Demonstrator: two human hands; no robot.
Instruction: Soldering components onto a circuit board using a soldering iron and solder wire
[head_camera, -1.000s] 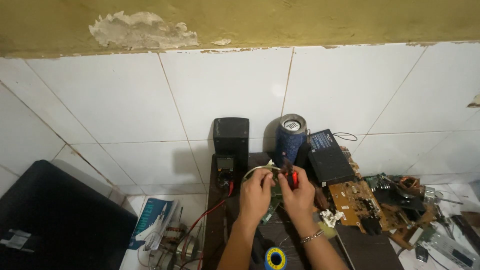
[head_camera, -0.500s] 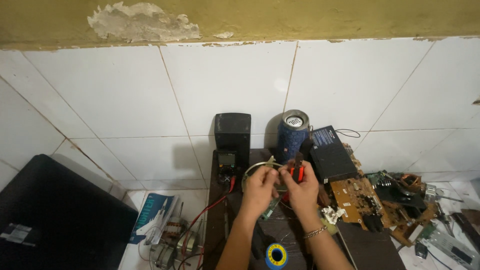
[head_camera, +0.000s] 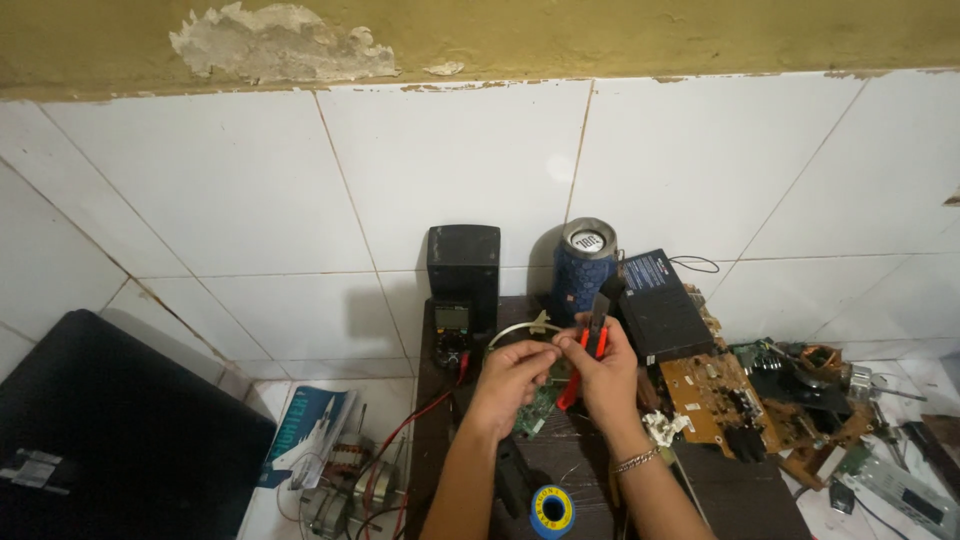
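Note:
My left hand (head_camera: 512, 377) pinches a white cable (head_camera: 517, 331) that arcs up and to the left between both hands. My right hand (head_camera: 604, 373) grips a red-handled cutter (head_camera: 593, 345) whose dark blade points up, close to the cable's end. Both hands are held above a green circuit board (head_camera: 540, 409) lying on the dark wooden table (head_camera: 580, 470). A bracelet sits on my right wrist.
Behind the hands stand a multimeter (head_camera: 452, 330) with red leads, a black box (head_camera: 464, 262), a blue cylindrical speaker (head_camera: 584, 266) and a black device (head_camera: 662, 316). Brown circuit boards (head_camera: 715, 390) and parts lie at the right. A solder spool (head_camera: 551, 509) sits near; a black case (head_camera: 110, 440) is at the left.
The view has shifted slightly, so the hands sit a little to the right. The cutter has turned more upright beside the cable. Both hands keep their hold.

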